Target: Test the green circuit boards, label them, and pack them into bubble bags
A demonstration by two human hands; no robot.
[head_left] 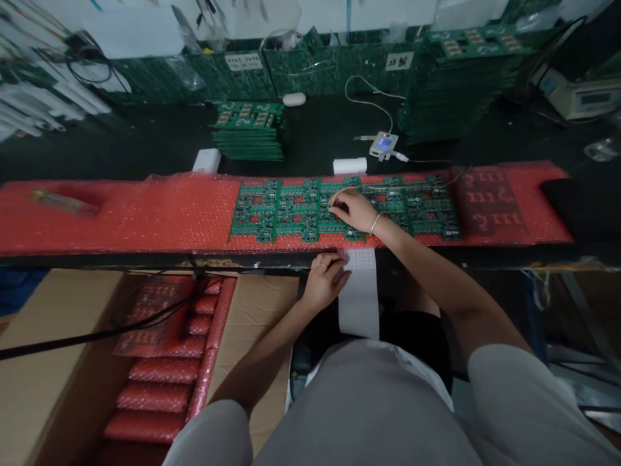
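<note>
No whole word could be read for sure. In the upper middle of the frame, a white label point(243, 61) sat on a green wall point(310, 71). It had two rows of dark writing, too blurry to read. To the right, on the same wall, a second white label point(398, 61) had two big black signs; they looked like Chinese writing, but the view was too poor to be sure. Near the middle, a long white paper strip point(358, 294) had rows of tiny print at its top end, too small to read.
</note>
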